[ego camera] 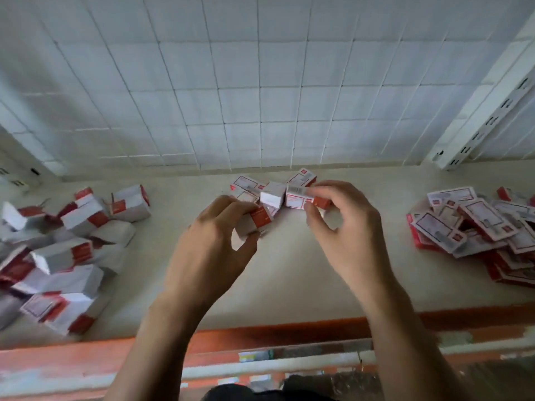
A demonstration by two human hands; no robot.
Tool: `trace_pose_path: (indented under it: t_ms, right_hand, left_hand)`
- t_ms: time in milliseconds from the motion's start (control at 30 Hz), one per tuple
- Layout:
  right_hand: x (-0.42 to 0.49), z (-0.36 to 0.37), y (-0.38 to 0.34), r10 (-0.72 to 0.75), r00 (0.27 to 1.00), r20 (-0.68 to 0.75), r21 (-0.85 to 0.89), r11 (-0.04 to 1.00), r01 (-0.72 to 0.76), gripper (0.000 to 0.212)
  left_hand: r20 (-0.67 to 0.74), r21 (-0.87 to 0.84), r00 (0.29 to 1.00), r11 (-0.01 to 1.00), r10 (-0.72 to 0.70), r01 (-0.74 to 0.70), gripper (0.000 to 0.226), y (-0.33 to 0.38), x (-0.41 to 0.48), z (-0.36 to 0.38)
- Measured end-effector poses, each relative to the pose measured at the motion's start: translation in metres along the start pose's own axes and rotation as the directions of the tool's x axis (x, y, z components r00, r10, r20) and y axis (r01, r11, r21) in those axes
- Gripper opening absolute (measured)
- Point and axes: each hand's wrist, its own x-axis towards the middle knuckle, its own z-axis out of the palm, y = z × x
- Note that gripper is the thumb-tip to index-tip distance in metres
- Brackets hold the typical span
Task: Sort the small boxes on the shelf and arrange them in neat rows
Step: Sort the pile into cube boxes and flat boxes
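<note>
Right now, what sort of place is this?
Probably a shop or stockroom shelf: slotted metal upright, wire-grid back panel, and heaps of identical red-and-white boxes.

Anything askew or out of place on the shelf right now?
Yes: a left heap of small red-and-white cardboard boxes and a right heap lie tumbled on the beige shelf, tilted and overlapping, not in rows.

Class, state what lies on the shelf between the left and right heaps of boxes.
Head view: a small cluster of boxes, the left hand and right hand each gripping one box; otherwise bare shelf.
</note>
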Motion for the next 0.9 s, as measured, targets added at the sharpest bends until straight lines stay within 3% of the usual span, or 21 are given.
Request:
trace_pose_path:
  t_ms: [333, 467, 800, 900]
  right_hand:
    - [-0.012, 0.103, -0.090, -0.082, 0.965, 0.249, 0.167, 0.985, 0.040, 0.018]
    - [-0.017, 0.126, -0.111, -0.118, 0.956, 0.267, 0.185, 0.980, 0.069, 0.018]
    - [-0.028, 0.158, -0.145, -0.117, 0.947, 0.298, 0.207, 0.977, 0.055, 0.015]
    - [-0.027, 0.161, -0.148, -0.124, 0.949, 0.291, 0.186, 0.980, 0.071, 0.014]
  left_hand:
    - [-0.122, 0.198, 0.982, 0.966, -0.142, 0.164, 0.035, -0.068, -0.063, -0.095]
    - [-0.212, 0.295, 0.962, 0.927, -0.174, 0.232, 0.038, -0.093, -0.081, -0.120]
    - [-0.446, 0.204, 0.881, 0.941, -0.154, 0.268, 0.033, -0.133, -0.086, -0.160]
    - [-0.413, 0.280, 0.896, 0.912, -0.166, 0.298, 0.031, -0.148, -0.084, -0.162]
